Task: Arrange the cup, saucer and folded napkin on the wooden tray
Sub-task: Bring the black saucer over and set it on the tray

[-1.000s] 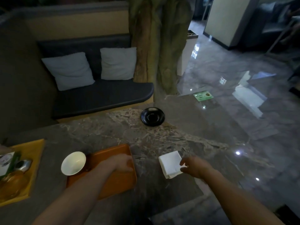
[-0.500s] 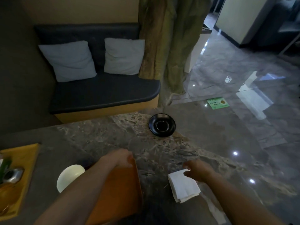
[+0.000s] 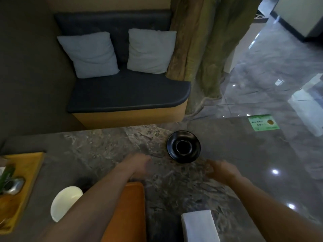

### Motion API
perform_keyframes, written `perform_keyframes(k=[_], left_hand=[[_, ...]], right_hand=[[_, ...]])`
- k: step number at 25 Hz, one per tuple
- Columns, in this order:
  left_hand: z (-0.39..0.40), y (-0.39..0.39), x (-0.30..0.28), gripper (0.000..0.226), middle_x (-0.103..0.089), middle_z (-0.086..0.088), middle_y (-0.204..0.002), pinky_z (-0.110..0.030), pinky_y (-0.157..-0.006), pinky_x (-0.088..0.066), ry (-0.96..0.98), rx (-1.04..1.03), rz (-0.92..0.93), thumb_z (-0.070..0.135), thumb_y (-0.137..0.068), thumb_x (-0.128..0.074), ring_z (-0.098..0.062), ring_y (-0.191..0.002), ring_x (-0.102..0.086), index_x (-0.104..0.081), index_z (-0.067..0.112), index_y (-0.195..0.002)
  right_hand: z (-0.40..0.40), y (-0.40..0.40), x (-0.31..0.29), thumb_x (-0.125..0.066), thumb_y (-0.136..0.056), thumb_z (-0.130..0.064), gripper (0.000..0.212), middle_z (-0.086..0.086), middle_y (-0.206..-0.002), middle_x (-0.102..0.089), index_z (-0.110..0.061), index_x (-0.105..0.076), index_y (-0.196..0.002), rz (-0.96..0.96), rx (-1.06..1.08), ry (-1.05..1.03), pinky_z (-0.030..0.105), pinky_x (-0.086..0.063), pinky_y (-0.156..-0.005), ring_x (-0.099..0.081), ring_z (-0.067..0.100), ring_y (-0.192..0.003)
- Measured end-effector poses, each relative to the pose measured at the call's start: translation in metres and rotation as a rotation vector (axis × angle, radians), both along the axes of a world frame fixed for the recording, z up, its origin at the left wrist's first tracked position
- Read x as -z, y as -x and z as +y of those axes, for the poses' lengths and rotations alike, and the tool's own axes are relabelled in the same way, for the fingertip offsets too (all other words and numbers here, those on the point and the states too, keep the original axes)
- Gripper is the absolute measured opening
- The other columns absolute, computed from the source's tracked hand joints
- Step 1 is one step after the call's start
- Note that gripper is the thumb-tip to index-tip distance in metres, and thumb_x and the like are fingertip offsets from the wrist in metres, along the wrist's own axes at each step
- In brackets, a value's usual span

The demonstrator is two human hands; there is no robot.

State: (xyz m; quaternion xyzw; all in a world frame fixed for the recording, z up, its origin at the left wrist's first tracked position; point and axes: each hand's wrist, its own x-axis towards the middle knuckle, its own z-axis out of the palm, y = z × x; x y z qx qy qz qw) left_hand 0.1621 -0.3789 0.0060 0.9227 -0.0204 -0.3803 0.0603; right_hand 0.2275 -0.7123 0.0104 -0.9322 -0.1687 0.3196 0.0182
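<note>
A black saucer [image 3: 183, 146] lies on the marble table [image 3: 108, 147] near its far edge. My left hand [image 3: 139, 165] and my right hand [image 3: 220, 170] hover just short of it on either side, both blurred and holding nothing. The orange wooden tray [image 3: 129, 215] sits below my left forearm, partly hidden by it. A white cup [image 3: 65, 202] stands left of the tray on the table. The folded white napkin [image 3: 199, 226] lies at the bottom, right of the tray.
A yellow tray [image 3: 29, 172] with a metal pot and greenery sits at the table's left edge. Beyond the table stand a dark bench [image 3: 129, 95] with two pale cushions, and a tree trunk [image 3: 197, 49]. Glossy floor lies to the right.
Both hands moved forward toward the black saucer. My left hand left the orange tray, my right hand left the napkin. The view tilted, so tray and napkin sit lower.
</note>
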Motion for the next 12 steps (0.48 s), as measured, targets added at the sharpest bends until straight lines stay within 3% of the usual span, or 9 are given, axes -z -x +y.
perform_keyframes(k=[5, 7, 12], left_hand=[[-0.022, -0.037, 0.012, 0.067, -0.051, -0.005, -0.137, -0.044, -0.099, -0.045, 0.026, -0.091, -0.028, 0.054, -0.081, -0.068, -0.027, -0.124, -0.048, -0.046, 0.022, -0.136], [-0.029, -0.046, 0.018, 0.067, -0.048, -0.005, -0.138, -0.047, -0.103, -0.04, 0.002, -0.12, -0.047, 0.056, -0.081, -0.065, -0.027, -0.128, -0.042, -0.045, 0.023, -0.136], [-0.046, -0.055, 0.042, 0.099, -0.026, 0.0, -0.152, -0.052, -0.113, -0.019, 0.034, -0.211, -0.202, 0.067, -0.071, -0.066, -0.026, -0.143, -0.015, -0.017, 0.03, -0.149]], right_hand=[[0.0, -0.052, 0.019, -0.063, -0.08, -0.059, 0.075, 0.001, -0.146, -0.041, -0.035, -0.03, -0.143, -0.041, 0.0, -0.018, 0.05, -0.038, -0.105, -0.033, 0.03, -0.135], [0.002, -0.064, 0.028, -0.064, -0.073, -0.067, 0.091, -0.002, -0.155, -0.026, -0.04, -0.017, -0.147, -0.021, -0.019, -0.061, 0.054, -0.029, -0.109, -0.017, 0.031, -0.144], [0.004, -0.075, 0.059, -0.063, -0.055, -0.082, 0.121, -0.005, -0.162, 0.012, -0.051, 0.013, -0.143, 0.035, -0.03, -0.109, 0.066, 0.001, -0.113, 0.022, 0.035, -0.144]])
